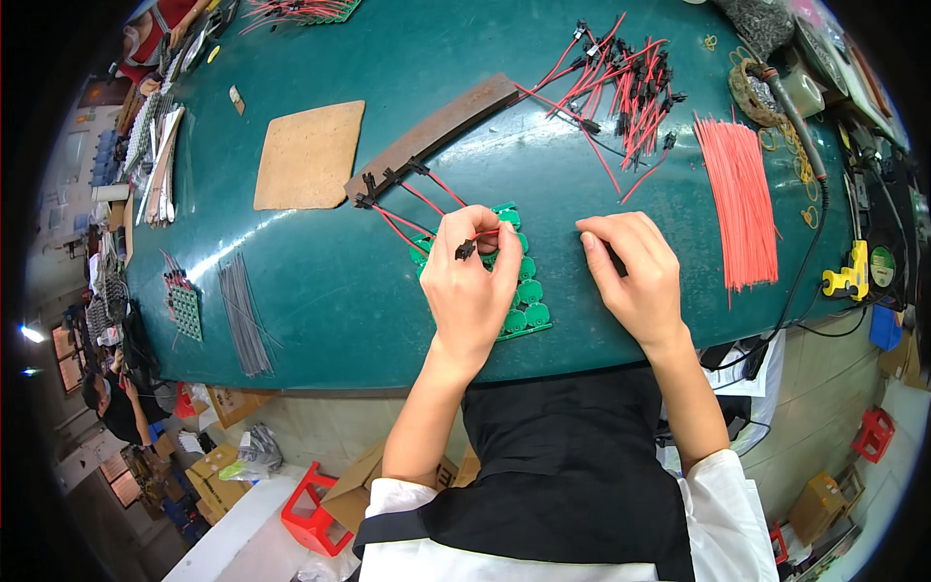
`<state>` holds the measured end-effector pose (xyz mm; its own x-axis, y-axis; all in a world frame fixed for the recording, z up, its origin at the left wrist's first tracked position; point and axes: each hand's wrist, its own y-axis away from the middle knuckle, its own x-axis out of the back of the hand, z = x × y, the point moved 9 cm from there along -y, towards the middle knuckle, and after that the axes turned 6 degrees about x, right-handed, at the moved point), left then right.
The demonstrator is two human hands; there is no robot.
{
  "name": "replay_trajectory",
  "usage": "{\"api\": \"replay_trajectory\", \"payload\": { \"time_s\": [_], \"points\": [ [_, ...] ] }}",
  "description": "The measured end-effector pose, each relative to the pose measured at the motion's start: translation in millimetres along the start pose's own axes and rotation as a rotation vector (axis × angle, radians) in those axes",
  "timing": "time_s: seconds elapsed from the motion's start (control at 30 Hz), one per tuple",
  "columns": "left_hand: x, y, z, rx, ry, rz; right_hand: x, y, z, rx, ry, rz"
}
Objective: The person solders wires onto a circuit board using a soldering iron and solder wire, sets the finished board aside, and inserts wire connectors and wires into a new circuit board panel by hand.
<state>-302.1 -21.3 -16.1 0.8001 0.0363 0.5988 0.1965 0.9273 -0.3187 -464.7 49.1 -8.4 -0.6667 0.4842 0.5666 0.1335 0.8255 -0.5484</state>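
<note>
Fingers (464, 236) of the left hand (472, 291) are pinched on a thin red wire with black connector (466, 248), over the green panel of round circuit boards (525, 291); right hand (632, 272) fingers curl loosely, resting on the dark green table (320, 281) just right.

Cardboard boxes (215, 477): brown, open, on the floor lower left, beside a red stool.
Another box (818, 504): brown, lower right, on the floor.
Round label (882, 267): green, right edge.
</note>
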Motion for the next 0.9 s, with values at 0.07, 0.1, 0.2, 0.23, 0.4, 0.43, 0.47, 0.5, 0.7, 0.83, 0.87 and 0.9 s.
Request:
{"api": "replay_trajectory", "payload": {
  "time_s": [0.07, 0.1, 0.2, 0.23, 0.4, 0.43, 0.47, 0.5, 0.7, 0.83, 0.87, 0.9],
  "points": [
    [-1, 1, 0, -0.005, -0.013, 0.007, -1, 0, 1, -0.008, -0.004, -0.013],
    [-1, 1, 1, -0.011, -0.027, 0.013, -1, 0, 1, 0.003, 0.0, 0.002],
    [-2, 1, 3, -0.016, -0.057, 0.008, 0, -1, -1, 0.018, 0.006, 0.015],
    [-2, 0, 3, -0.017, -0.056, 0.007, 0, -1, -2, 0.023, 0.008, 0.012],
    [-2, -1, 1, -0.007, 0.0, 0.014, -1, -1, -1, 0.023, 0.001, 0.012],
    [-2, -1, 1, -0.007, 0.001, 0.013, -1, -1, -1, 0.026, -0.002, 0.016],
    [-2, -1, 1, -0.014, -0.02, 0.005, -1, 0, 0, 0.025, -0.002, 0.016],
    [-3, 0, 2, -0.022, -0.041, -0.003, -1, 0, 0, 0.021, -0.006, 0.015],
    [-8, -1, 9, -0.081, -0.055, -0.011, 3, 1, 2, 0.022, 0.007, 0.008],
    [-11, -3, 8, -0.015, -0.069, 0.014, 16, 4, 3, -0.059, -0.039, 0.023],
    [-8, -2, 6, -0.024, -0.07, 0.038, 25, 5, 2, -0.055, -0.021, 0.016],
    [-6, -1, 4, -0.017, -0.1, 0.04, 43, 6, 9, -0.158, 0.1, 0.056]
  ]
}}
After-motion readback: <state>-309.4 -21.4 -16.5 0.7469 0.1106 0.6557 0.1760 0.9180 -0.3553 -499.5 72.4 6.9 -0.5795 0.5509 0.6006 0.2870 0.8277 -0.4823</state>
